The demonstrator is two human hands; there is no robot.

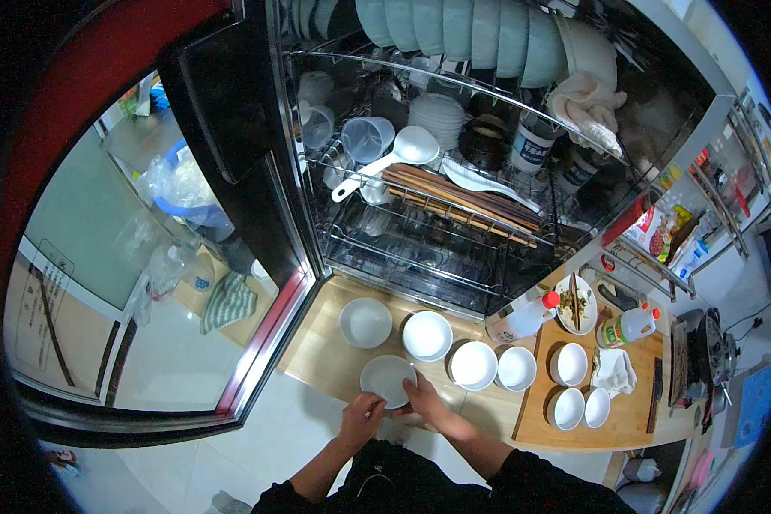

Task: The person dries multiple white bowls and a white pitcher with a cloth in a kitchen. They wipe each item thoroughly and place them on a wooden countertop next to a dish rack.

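Observation:
A white bowl (pixel 385 378) is tilted up over the front edge of the wooden counter (pixel 318 321). My right hand (pixel 426 403) grips its right side, with the thumb over the rim. At the near rim, the curled fingers of my left hand (pixel 362 415) pinch the bowl. Just beyond it stand another white bowl (pixel 365 322) at the left and a brighter white bowl (pixel 427 336). Two more white bowls (pixel 472 365) (pixel 516 369) stand to the right along the counter. The undersides of my fingers are hidden.
A dish cabinet holds upright plates (pixel 446 32), wooden chopsticks (pixel 469 202) and a white ladle (pixel 414 146). Its glass door (pixel 135 289) swings out at left. A cutting board (pixel 629 414) at right carries small bowls (pixel 568 364), a cloth (pixel 613 372) and a plate of food (pixel 577 311). Plastic bottles (pixel 520 321) stand nearby.

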